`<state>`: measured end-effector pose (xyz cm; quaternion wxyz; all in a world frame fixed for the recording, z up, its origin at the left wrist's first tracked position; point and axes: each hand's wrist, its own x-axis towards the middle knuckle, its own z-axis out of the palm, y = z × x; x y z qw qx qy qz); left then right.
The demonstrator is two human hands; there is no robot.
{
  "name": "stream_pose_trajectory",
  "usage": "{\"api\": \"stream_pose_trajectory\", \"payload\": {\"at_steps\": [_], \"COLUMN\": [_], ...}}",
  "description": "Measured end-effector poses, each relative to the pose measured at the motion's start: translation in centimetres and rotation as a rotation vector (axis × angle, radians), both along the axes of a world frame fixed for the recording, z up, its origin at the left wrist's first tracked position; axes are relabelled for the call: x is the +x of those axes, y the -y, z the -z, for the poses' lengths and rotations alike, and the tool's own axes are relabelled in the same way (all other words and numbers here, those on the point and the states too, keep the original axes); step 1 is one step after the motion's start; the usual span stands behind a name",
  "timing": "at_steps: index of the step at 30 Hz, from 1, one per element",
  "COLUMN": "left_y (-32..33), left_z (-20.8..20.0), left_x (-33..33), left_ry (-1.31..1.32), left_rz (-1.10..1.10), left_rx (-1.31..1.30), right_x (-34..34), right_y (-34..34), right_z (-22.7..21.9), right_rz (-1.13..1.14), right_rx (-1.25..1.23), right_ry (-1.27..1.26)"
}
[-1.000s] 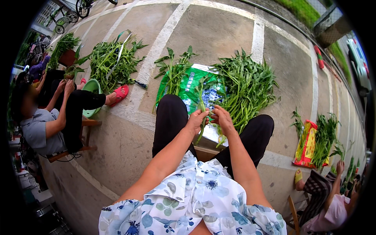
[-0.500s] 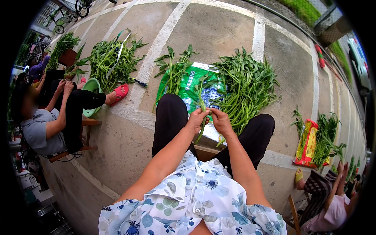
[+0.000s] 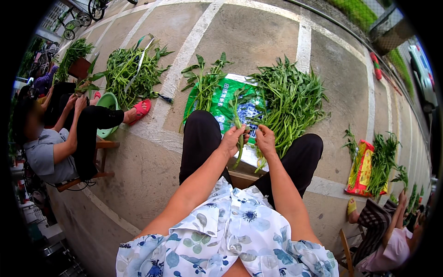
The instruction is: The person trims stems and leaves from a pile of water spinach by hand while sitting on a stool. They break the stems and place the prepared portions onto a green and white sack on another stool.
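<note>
Between my knees, my left hand (image 3: pixel 234 140) grips a water spinach stem (image 3: pixel 237 121), leafy end pointing away and the cut end hanging toward me. Just right of it, apart from the stem, my right hand (image 3: pixel 265 140) is closed with its fingertips together; whatever they hold, if anything, is too small to make out. A large heap of water spinach (image 3: pixel 290 104) lies beyond my right hand. A smaller bunch (image 3: pixel 204 87) rests to the left, on a green printed plastic sack (image 3: pixel 223 99) spread on the ground.
At left a seated person (image 3: pixel 55 147) handles greens beside a green basin (image 3: pixel 109 102) and another heap of water spinach (image 3: pixel 134 74). On the right another person (image 3: pixel 385 244) holds greens near a red and yellow sack (image 3: pixel 361 168). White lines cross the concrete ground.
My right hand has moved away from the stem to the right, opening a gap between my hands. My left hand keeps its hold on the stem in nearly the same place.
</note>
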<state>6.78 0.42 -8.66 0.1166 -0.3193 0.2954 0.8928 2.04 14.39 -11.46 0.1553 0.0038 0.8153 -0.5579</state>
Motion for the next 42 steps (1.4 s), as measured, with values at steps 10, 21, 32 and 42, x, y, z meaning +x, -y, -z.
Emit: {"api": "stream_pose_trajectory", "payload": {"at_steps": [10, 21, 32, 42], "left_y": [0.6, 0.2, -0.2, 0.3], "left_z": [1.3, 0.1, -0.6, 0.8], "left_x": [-0.2, -0.3, 0.5, 0.6], "left_ry": [-0.07, -0.151, 0.007, -0.025], "left_rz": [-0.119, -0.101, 0.135, -0.019], "left_rx": [0.13, 0.192, -0.176, -0.168], "right_x": [1.2, 2.1, 1.4, 0.6], "right_y": [0.7, 1.4, 0.5, -0.1], "right_z": [-5.6, -5.9, -5.2, -5.8], "right_rz": [-0.292, -0.33, -0.019, 0.188], "right_rx": [-0.131, -0.12, -0.29, -0.496], "right_ry": [0.416, 0.431, 0.533, 0.598]}}
